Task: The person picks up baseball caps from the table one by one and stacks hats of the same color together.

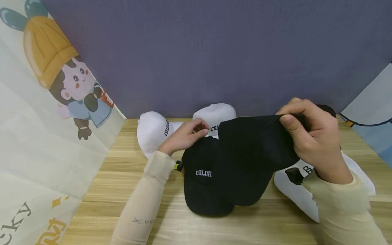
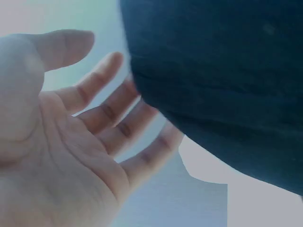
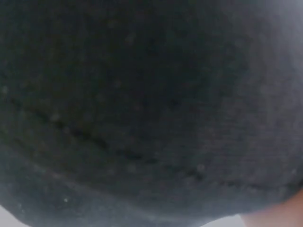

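Observation:
My right hand (image 1: pixel 315 136) pinches a black cap (image 1: pixel 254 143) at its upper right edge, thumb in front. In the right wrist view, the dark stitched fabric (image 3: pixel 151 94) fills nearly everything. Left of the held cap and partly covered by it is another black cap (image 1: pixel 199 156), marked COLOR in white, its brim toward me. My left hand (image 1: pixel 186 134) is at the top of that cap. In the left wrist view its fingers (image 2: pixel 102 113) are spread and loosely bent, fingertips right at the edge of dark fabric (image 2: pixel 213 71), with nothing gripped.
A white cap (image 1: pixel 151 132) sits at the back left and another white cap (image 1: pixel 215 113) at the back middle. White headwear (image 1: pixel 358 173) lies on the right, partly behind my right forearm. A dark wall (image 1: pixel 214 51) closes off the back of the wooden table (image 1: pixel 110 190).

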`<state>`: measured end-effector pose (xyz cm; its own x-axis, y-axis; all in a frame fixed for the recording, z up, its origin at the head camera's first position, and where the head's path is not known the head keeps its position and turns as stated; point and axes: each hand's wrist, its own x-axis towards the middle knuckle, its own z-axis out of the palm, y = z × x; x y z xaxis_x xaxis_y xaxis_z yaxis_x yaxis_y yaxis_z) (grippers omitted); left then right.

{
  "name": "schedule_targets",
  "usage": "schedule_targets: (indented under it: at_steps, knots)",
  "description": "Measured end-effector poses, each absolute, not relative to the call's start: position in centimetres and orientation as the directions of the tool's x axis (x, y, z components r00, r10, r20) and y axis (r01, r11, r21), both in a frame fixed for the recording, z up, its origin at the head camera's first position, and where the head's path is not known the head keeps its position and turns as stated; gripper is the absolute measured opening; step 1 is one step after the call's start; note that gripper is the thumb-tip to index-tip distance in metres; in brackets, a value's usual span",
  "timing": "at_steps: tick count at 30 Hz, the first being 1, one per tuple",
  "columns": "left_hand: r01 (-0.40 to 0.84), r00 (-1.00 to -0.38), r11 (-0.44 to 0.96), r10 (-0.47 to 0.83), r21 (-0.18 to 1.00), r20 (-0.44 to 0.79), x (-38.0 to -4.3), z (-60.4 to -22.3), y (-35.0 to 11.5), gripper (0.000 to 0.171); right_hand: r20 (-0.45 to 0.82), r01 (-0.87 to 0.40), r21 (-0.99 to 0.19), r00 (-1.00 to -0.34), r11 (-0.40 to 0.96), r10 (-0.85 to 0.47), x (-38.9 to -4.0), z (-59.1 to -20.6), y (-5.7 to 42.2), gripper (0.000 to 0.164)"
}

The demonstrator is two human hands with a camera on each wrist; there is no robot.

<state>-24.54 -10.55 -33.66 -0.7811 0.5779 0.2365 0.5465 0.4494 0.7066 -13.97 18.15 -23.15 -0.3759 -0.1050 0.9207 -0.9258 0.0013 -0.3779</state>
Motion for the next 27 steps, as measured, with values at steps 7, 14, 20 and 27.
schedule_targets:
  at_steps: [7,14,20,27]
  knots:
    - [0.556,-0.773,0.377,0.562,0.741,0.294,-23.1,-31.7,-10.1,0.022,0.887,-0.912,-0.41,-0.396,-0.011,-0.24,-13.7,-23.6,17.3,0.009]
    - [0.612,-0.679,0.239,0.647,0.754,0.347,-20.1,-28.6,-9.4,0.009,0.847,-0.898,-0.437,-0.43,0.051,-0.313,-13.3,-23.7,16.4,0.011]
    - [0.705,-0.552,0.117,0.71,0.699,0.438,-19.1,-27.6,-9.2,0.02,0.836,-0.885,-0.46,-0.458,0.068,-0.302,-13.2,-23.6,16.3,0.01]
    - [0.717,-0.524,0.028,0.68,0.697,0.513,-16.4,-24.7,-8.8,0.021,0.8,-0.856,-0.513,-0.502,0.062,-0.328,-13.1,-23.8,16.1,0.009]
